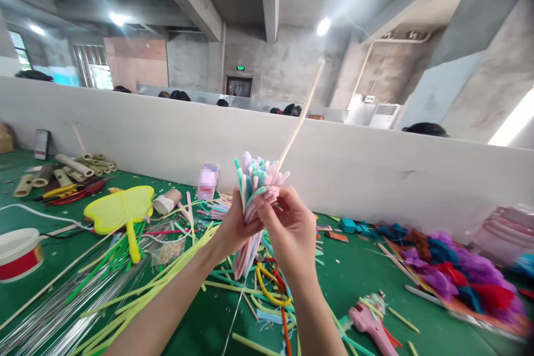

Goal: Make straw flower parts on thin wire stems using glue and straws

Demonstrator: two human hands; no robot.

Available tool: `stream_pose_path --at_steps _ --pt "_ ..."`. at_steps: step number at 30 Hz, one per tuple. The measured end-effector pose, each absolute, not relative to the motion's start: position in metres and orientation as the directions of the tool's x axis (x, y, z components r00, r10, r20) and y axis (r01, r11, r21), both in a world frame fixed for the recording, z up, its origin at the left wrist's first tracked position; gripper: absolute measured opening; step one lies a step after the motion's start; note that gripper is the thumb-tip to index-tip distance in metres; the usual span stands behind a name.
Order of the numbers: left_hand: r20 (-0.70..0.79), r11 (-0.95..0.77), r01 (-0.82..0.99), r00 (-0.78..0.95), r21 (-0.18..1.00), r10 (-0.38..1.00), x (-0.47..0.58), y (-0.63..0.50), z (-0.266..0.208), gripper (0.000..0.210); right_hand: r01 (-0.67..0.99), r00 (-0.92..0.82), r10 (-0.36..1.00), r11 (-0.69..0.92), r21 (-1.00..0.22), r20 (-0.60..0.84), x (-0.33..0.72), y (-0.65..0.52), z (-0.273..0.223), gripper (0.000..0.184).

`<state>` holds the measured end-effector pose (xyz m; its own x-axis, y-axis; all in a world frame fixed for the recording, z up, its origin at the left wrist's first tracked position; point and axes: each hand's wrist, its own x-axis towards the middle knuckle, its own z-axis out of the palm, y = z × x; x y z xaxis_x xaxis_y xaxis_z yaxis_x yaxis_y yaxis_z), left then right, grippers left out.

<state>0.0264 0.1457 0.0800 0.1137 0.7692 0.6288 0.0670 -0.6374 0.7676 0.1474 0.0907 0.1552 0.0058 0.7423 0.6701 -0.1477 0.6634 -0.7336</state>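
In the middle of the head view is a tight bundle of pink, teal and cream pipe cleaners (258,169), with its lower end hanging beneath my hands. My left hand (238,217) is wrapped round its side. My right hand (290,219) is closed at the bundle's right, thumb and fingers pinching bent pink ends near the top. A long pale stick (304,108) rises tilted to the right from behind the right fingers; its lower end is hidden. Yellow pipe cleaners (183,264) lie under my left forearm, and looped coloured ones (271,283) lie below the bundle.
A green table (334,300) ends at a white partition (167,139). On the left are a yellow butterfly-shaped piece (120,208), bamboo tubes (75,167) and a white-and-red tub (19,256). A pink glue gun (371,322) and bright fluffy material (463,270) lie right.
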Motion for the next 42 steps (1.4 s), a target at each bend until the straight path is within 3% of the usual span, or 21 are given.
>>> stream_pose_path --at_steps 8,15,22,27,32,42 --pt "0.650 -0.670 0.046 0.202 0.741 0.733 0.026 0.134 0.097 0.060 -0.189 -0.010 0.786 0.606 -0.773 0.619 0.155 0.092 0.157 0.015" --pt "0.639 -0.667 0.174 0.195 0.724 0.744 0.026 0.139 0.090 0.056 -0.019 0.024 0.698 0.716 -0.698 0.716 0.155 0.093 0.156 0.006" --pt "0.652 -0.682 0.254 0.200 0.686 0.731 0.022 0.132 0.098 0.046 0.118 0.040 0.699 0.706 -0.698 0.714 0.162 0.099 0.156 0.019" --pt "0.669 -0.685 0.270 0.163 0.676 0.725 0.023 0.133 0.098 0.042 0.179 0.093 0.708 0.680 -0.711 0.700 0.158 0.100 0.154 0.009" --pt "0.713 -0.727 0.319 0.183 0.608 0.677 0.028 0.135 0.094 0.052 0.173 0.199 0.675 0.689 -0.704 0.710 0.153 0.098 0.152 0.007" --pt "0.727 -0.684 0.490 0.138 0.541 0.673 0.034 0.135 0.088 0.042 0.192 0.207 0.643 0.712 -0.675 0.737 0.157 0.100 0.153 0.009"
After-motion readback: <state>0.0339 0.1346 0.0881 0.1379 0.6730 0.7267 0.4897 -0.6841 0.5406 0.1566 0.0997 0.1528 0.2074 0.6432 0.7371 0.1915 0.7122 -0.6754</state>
